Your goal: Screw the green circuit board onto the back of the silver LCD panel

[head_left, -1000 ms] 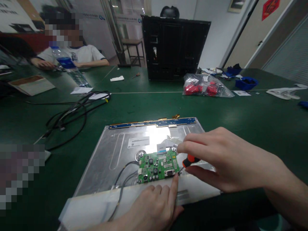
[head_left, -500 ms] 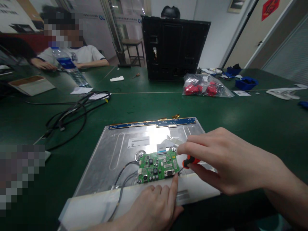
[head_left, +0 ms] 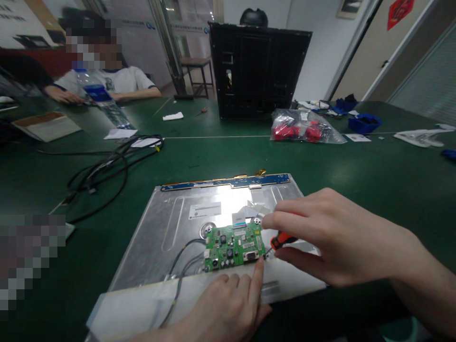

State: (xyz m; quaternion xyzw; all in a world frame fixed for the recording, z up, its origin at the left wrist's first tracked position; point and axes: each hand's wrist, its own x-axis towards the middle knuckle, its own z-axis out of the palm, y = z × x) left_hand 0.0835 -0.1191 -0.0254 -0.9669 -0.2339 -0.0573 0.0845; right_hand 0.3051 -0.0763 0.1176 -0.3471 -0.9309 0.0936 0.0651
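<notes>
A green circuit board [head_left: 233, 251] lies on the metal back of a display panel [head_left: 171, 213]. My right hand [head_left: 335, 237] grips a small orange-and-black screwdriver [head_left: 280, 240] between thumb and fingers; its thin shaft slants down to the board's lower right corner. The index finger of my left hand [head_left: 228, 301] stretches out to that same corner, beside the screwdriver's tip, while the other fingers are bent and hold nothing visible. Whether a screw sits under the tip is too small to tell. Dark cables [head_left: 180, 275] run from the board's left side over a white sheet [head_left: 142, 304].
On the green table [head_left: 199, 154], black cables [head_left: 107, 166] lie coiled at the left, near a water bottle [head_left: 103, 99]. A black monitor housing [head_left: 261, 71] stands at the back, and a plastic bag with red items [head_left: 302, 128] is before it. Another person [head_left: 131, 83] sits at the far left.
The screwdriver's handle has turned slightly in my right hand, and my right thumb has shifted a little down and left along it. My left hand and the board have stayed put.
</notes>
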